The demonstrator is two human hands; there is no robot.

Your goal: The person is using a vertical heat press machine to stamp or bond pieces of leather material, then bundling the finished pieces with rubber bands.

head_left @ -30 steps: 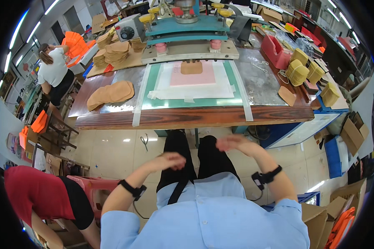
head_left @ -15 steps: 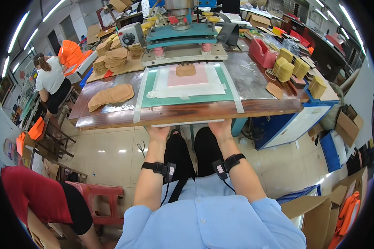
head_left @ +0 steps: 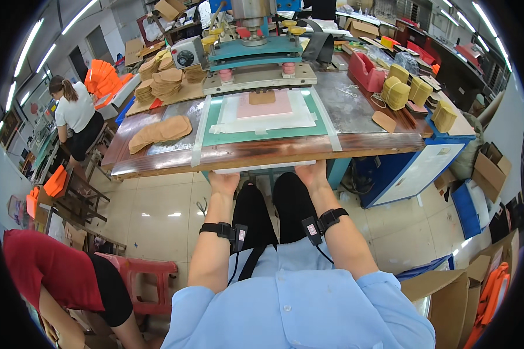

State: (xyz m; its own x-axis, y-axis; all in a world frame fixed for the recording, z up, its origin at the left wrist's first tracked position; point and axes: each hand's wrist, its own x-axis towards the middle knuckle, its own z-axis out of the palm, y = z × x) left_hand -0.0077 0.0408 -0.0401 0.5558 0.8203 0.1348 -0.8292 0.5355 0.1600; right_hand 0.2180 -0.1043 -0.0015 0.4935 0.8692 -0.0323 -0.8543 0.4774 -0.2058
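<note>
Your 2 hands, left (head_left: pixel 223 182) and right (head_left: pixel 311 174), stay at the near counter (head_left: pixel 262 152) edge as before; grip unclear, fingers hidden underneath.

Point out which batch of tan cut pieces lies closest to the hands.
The flat, overlapping row of tan pieces on the bench's left front, nearest the left hand. The other tan stacks stand piled farther back by the press.

Two bare hands are seen, a left hand (head_left: pixel 223 182) and a right hand (head_left: pixel 311 174), each with one black wrist band. One press machine (head_left: pixel 256 43) is counted on one wooden workbench (head_left: pixel 262 152), with one green mat (head_left: pixel 262 135). Three yellow bundles (head_left: pixel 397 92) are counted at the right, one red stool (head_left: pixel 142 276) below, and two other people (head_left: pixel 75 116) at the left.
</note>
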